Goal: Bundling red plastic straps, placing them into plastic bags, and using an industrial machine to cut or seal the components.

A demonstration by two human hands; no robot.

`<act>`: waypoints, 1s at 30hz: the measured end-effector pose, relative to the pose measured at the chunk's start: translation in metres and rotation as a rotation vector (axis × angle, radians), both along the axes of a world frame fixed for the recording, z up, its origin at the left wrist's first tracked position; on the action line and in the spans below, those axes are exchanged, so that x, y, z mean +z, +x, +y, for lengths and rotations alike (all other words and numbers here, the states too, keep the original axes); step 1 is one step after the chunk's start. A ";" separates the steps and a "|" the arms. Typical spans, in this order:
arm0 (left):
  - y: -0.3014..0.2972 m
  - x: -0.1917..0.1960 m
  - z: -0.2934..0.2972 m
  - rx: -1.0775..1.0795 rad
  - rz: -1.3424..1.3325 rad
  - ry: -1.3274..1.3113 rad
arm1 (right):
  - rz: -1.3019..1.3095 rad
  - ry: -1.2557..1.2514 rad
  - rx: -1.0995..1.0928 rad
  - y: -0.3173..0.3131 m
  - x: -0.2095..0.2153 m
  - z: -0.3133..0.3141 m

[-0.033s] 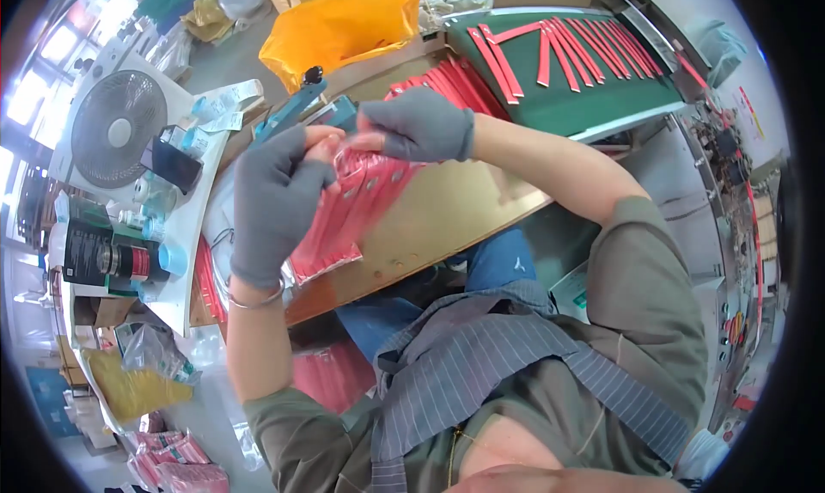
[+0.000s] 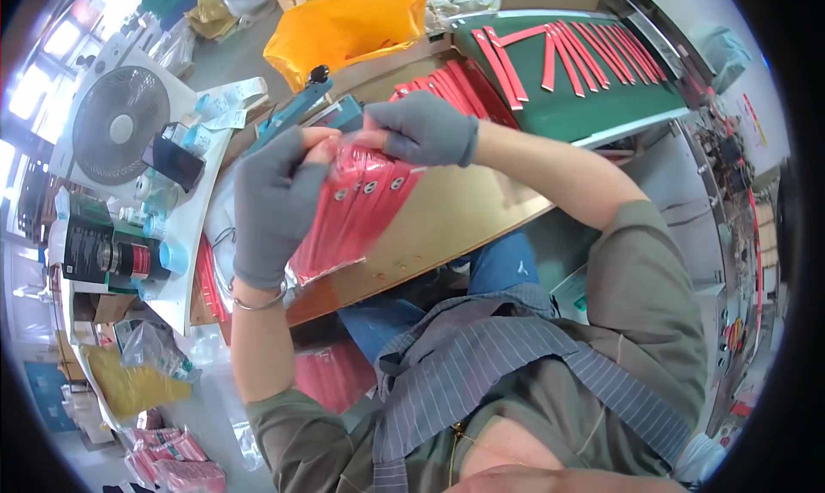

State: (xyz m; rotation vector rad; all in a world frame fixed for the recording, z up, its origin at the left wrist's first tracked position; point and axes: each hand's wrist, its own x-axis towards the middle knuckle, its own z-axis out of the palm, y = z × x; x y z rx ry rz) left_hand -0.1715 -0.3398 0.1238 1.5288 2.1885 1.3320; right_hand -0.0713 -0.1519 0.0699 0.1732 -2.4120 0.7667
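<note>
A clear plastic bag filled with flat red strips [image 2: 348,214] hangs from both my hands over the tan worktable [image 2: 464,209]. My left hand [image 2: 279,196], in a grey fingerless glove, pinches the bag's top edge at its left side. Close beside it, my right hand [image 2: 421,130], gloved the same way, grips that edge with closed fingers. Small round pale marks show near the upper ends of the strips. Behind my right hand, more red strips [image 2: 451,85] lie in a box. A blue tool with a black knob [image 2: 296,106] stands just beyond my left hand.
At the upper right, several red strips [image 2: 550,59] lie spread on a green belt [image 2: 601,115]. An orange plastic bag [image 2: 344,33] sits at the far side. To the left are a fan [image 2: 120,123], a dark tumbler [image 2: 133,259] and a shelf edge [image 2: 176,300]. Red packs [image 2: 176,463] lie at lower left.
The bag of red strips, blurred by motion before, now hangs steadier and its strips show clearly. Both hands keep their hold on its top edge in nearly the same place.
</note>
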 end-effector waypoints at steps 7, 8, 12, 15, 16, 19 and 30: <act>-0.055 -0.136 -0.005 0.100 -0.795 -0.066 | -0.230 -0.148 -0.167 -0.108 -0.073 0.011; -0.063 -0.157 -0.001 0.153 -0.847 -0.064 | -0.168 -0.035 -0.248 -0.125 -0.093 0.025; -0.087 -0.213 0.026 0.244 -1.003 0.032 | 0.089 0.270 -0.823 -0.216 -0.150 0.117; -0.139 -0.233 0.007 0.370 -1.130 0.039 | -0.169 0.101 -0.447 -0.233 -0.055 0.037; -0.148 -0.230 0.015 0.383 -1.181 0.055 | -0.083 0.078 -0.405 -0.229 -0.038 0.034; -0.178 -0.235 0.011 0.396 -1.113 0.099 | -0.090 0.155 -0.493 -0.234 -0.047 0.038; -0.111 -0.221 -0.015 0.850 0.022 -0.368 | -0.185 0.077 -0.598 -0.236 -0.145 0.075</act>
